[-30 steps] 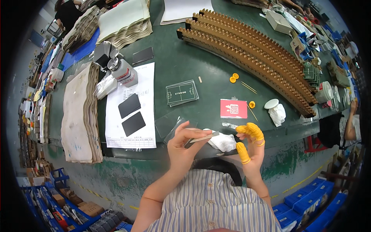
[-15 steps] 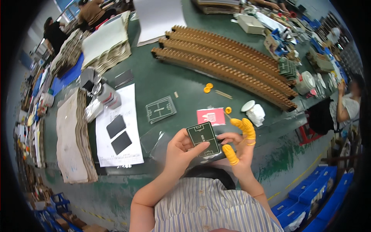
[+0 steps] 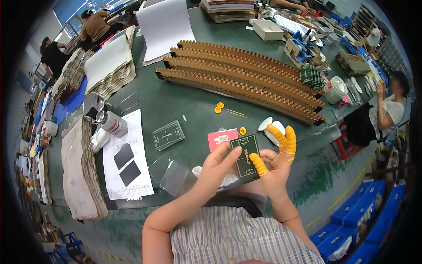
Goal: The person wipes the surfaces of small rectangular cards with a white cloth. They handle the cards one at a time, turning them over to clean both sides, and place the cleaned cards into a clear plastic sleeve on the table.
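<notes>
While both hands pinch it above the near bench edge, the dark green circuit board [image 3: 245, 155] stands upright, long axis roughly vertical, printed face to the camera. Left hand [image 3: 216, 169] fingers clamped on its left edge, right hand [image 3: 273, 165] with yellow finger cots [image 3: 281, 135] clamped on its right edge. Second green board [image 3: 168, 135] flat on green bench [image 3: 193, 103], red card [image 3: 221, 139] beside it. White round tub [image 3: 335, 89] at far right, contents unclear. Busy workshop, blue crates [image 3: 360, 215] on floor

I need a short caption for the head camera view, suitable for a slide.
Both hands, left hand and right hand with yellow finger cots, hold a dark green circuit board above a green workbench.
</notes>
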### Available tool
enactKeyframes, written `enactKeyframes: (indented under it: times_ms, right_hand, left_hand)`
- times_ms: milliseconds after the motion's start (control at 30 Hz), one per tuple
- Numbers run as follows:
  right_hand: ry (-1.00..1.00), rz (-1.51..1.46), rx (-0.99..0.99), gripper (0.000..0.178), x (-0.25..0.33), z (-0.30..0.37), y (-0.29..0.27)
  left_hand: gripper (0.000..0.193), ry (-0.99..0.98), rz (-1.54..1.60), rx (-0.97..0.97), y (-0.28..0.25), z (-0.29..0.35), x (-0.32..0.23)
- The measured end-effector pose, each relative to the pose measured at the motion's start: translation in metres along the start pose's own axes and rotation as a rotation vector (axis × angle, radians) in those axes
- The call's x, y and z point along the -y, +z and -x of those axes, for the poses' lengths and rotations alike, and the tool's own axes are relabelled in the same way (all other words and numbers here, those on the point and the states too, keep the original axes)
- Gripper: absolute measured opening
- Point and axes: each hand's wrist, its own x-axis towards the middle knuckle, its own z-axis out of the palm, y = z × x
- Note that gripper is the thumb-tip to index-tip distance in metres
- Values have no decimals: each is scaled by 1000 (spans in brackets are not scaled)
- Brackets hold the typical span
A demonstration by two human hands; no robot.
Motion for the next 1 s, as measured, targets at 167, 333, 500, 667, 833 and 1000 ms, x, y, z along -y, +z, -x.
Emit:
enactKeyframes:
  times_ms: [167, 333, 500, 667, 833, 1000]
  right_hand:
    - [-10, 6, -114, 90, 5, -15, -15]
    - [-147, 502, -272, 86, 23, -72, -71]
    - [-212, 908, -414, 80, 30, -138, -144]
    - [-157, 1174, -357, 82, 21, -197, -147]
    - [-261, 1393, -251, 72, -18, -241, -147]
    - [-97, 1492, -166, 54, -35, -256, -144]
  left_hand:
    - [19, 350, -514, -26, -30, 1, -14]
    - [28, 652, -1221, -489, -99, 16, -56]
    - [53, 498, -1562, -549, -130, 19, -80]
    - [53, 273, -1468, -459, -158, 5, -86]
    - [47, 228, -1321, -445, -179, 0, -90]
    - [37, 350, -1242, -460, -160, 4, -90]
